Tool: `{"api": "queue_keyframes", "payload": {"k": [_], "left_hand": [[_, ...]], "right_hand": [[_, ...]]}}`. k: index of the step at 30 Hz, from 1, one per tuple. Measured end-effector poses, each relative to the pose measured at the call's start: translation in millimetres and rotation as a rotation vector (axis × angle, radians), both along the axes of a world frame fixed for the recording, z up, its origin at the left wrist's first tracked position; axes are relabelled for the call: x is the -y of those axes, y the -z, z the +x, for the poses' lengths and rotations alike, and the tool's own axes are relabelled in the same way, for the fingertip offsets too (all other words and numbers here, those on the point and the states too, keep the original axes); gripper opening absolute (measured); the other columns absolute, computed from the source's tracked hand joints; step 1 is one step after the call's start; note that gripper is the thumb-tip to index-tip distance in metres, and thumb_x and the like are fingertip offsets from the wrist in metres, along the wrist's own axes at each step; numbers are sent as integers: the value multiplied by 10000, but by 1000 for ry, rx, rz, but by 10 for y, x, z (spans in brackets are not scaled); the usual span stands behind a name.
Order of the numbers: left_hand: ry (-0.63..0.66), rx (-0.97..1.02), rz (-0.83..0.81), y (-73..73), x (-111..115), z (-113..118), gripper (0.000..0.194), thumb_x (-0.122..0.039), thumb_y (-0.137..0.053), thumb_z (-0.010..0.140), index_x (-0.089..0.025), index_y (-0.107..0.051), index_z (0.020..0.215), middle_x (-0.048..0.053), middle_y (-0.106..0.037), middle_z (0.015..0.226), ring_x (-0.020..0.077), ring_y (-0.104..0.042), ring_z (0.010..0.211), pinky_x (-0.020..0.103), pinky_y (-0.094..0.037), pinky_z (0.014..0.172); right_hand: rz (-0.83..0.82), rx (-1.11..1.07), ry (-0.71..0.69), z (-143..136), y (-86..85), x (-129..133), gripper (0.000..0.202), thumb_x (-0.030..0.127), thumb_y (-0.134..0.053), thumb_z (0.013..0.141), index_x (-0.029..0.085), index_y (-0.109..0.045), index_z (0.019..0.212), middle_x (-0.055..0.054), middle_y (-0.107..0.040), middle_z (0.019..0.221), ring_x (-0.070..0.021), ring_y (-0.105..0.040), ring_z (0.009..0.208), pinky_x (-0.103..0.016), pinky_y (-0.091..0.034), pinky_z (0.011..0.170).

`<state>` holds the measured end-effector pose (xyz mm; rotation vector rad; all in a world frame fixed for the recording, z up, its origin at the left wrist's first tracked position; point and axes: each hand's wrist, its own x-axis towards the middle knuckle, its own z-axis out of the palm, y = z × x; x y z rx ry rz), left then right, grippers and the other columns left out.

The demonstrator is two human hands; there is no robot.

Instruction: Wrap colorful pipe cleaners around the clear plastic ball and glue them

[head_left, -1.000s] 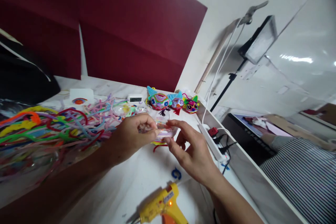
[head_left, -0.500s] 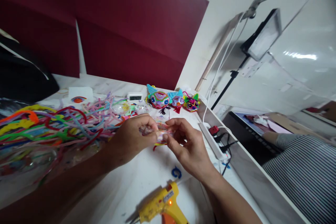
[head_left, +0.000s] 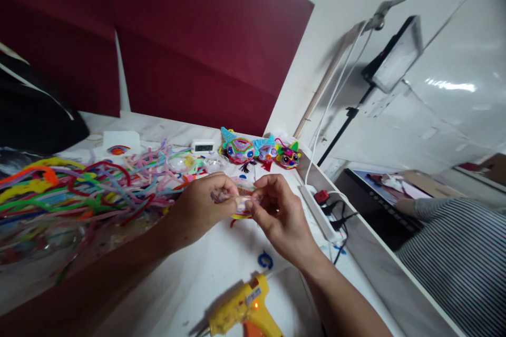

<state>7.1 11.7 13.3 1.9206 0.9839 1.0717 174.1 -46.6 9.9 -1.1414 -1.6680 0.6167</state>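
Your left hand [head_left: 203, 202] and right hand [head_left: 282, 216] meet over the middle of the bench [head_left: 213, 268], with a small, many-coloured craft piece [head_left: 242, 207] between them. Your left fingers are closed on the left side of the piece, thumb against fingertips; your right fingers are bent in at its right side, thumb and forefinger close together, but you cannot tell here whether they grip it or only touch it. A yellow edge and a red strand show below the piece, and your hands hide much of the rest. Nearer to you lies a curled blue piece [head_left: 265, 259], and nearer again a yellow glue gun [head_left: 237, 310] on its side, its orange light lit and its nozzle pointing near left. To your left spreads a tangled heap of coloured pipe cleaners [head_left: 98, 184]. On the far side, a white digital display [head_left: 203, 146] stands left of three decorated animal heads [head_left: 240, 151] set in a row. Along the right edge runs a white power strip [head_left: 322, 216] with a red plug [head_left: 322, 196], and beyond it, at far right, is a person in a striped top [head_left: 458, 242].
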Motion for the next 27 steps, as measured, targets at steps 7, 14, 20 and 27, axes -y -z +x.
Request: {"api": "queue_keyframes", "payload": {"k": [7, 14, 20, 27], "left_hand": [[50, 14, -70, 63, -40, -24, 161, -348, -630, 719, -190, -625, 690, -25, -589, 645, 157, -533, 634, 250, -402, 585], [57, 45, -113, 54, -43, -26, 124, -299, -621, 708, -181, -654, 690, -28, -602, 655, 150, -532, 633, 247, -398, 591], [71, 70, -151, 63, -47, -26, 111, -292, -628, 703, -184, -649, 688, -39, -582, 637, 144, -518, 618, 245, -390, 584], [112, 89, -184, 91, -75, -28, 121, -301, -624, 711, -181, -643, 704, -35, -584, 646, 150, -532, 630, 245, -398, 583]], "right_hand": [[-12, -32, -13, 18, 7, -22, 244, 201, -606, 874, 240, -453, 1061, 23, -583, 844, -102, -538, 632, -216, -427, 567], [-36, -46, -11, 25, -7, -20, 244, 200, -608, 876, 241, -454, 1060, 29, -580, 829, -100, -521, 622, -216, -420, 557], [-45, -36, -4, 25, -4, -17, 247, 201, -612, 874, 237, -454, 1060, 24, -584, 835, -106, -539, 642, -220, -430, 564], [-45, -36, -6, 32, -2, -22, 244, 192, -610, 872, 240, -454, 1053, 25, -587, 835, -107, -532, 639, -224, -419, 561]]}}
